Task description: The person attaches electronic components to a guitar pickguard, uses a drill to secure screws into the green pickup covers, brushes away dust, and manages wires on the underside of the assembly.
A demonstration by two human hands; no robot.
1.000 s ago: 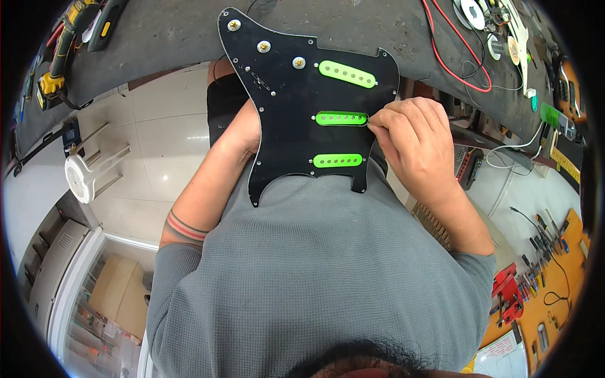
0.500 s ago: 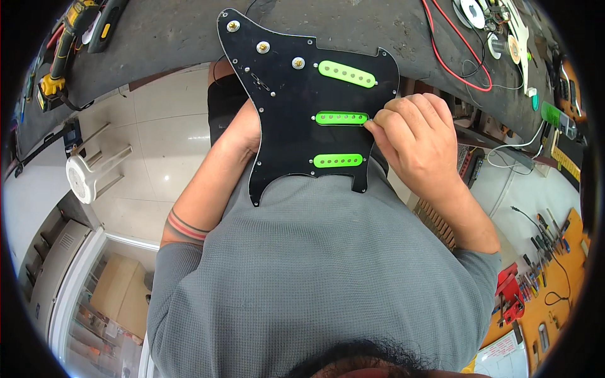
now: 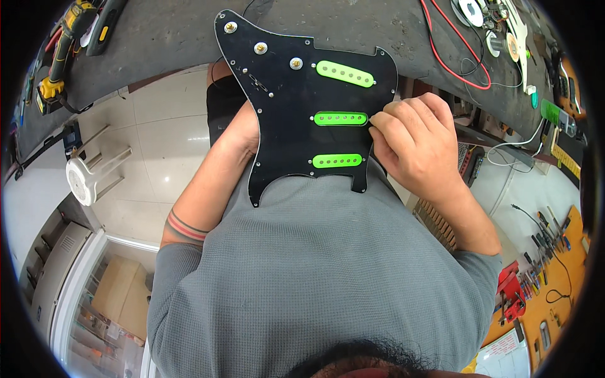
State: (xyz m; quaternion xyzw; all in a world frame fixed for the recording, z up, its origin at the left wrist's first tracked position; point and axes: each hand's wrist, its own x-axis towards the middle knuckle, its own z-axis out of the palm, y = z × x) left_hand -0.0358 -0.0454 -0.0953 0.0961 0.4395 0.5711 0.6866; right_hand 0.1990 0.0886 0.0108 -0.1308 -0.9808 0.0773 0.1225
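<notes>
Black pickguard (image 3: 290, 113) face-up before torso (image 3: 321, 252), far end over worktop (image 3: 372, 25). Left hand (image 3: 250, 133) mostly hidden beneath; grip cannot be told. Right hand (image 3: 413, 135) bunched at right end of middle green pickup (image 3: 340, 118); unclear whether gripping anything. Pickguard probably light, stiff, slick; hold by edges.

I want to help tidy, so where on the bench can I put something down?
The bench looks bare between the black tool and the board, and between the board and the red cable. It's crowded far left around the drill and far right around the spools.
</notes>
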